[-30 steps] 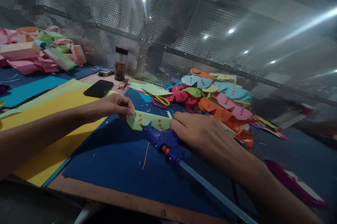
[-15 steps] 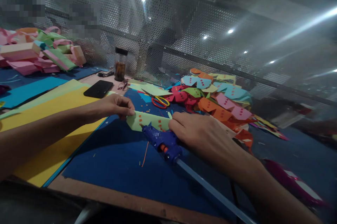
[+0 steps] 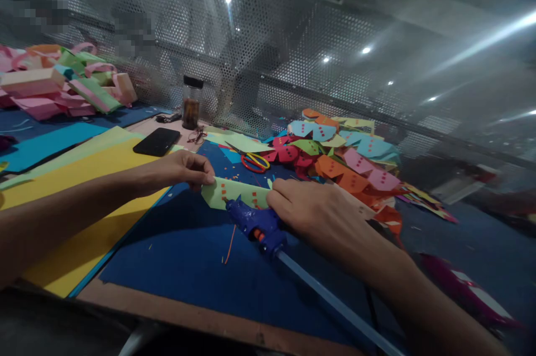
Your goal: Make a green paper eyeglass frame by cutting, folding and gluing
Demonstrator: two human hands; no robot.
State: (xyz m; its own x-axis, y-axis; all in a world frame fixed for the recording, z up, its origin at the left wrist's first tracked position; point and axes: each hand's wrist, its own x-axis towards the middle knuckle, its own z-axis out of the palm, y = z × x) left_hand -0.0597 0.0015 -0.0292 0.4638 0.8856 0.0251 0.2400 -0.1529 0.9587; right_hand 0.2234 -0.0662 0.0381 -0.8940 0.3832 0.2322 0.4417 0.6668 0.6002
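Note:
My left hand (image 3: pixel 190 169) pinches the left end of a pale green paper piece (image 3: pixel 214 197) with small red squares on it. My right hand (image 3: pixel 310 205) is closed around a blue glue gun (image 3: pixel 262 227), and its fingers lie at the paper's right end; whether they also grip the paper I cannot tell. The gun's nozzle points left, at the front of the paper. A long clear glue stick (image 3: pixel 335 300) runs from the back of the gun toward the lower right. My right fingers hide the gun's handle.
Scissors (image 3: pixel 254 163) with red and yellow handles lie beyond the paper. Colourful folded paper pieces (image 3: pixel 347 172) are heaped at the right. A phone (image 3: pixel 157 142) rests near yellow sheets (image 3: pixel 104 205), with a dark-capped bottle (image 3: pixel 191 105) behind. More paper shapes (image 3: pixel 62 85) are piled far left.
Almost nothing differs. My right hand and the glue gun have shifted very slightly to the left; my left hand keeps its pinch on the paper.

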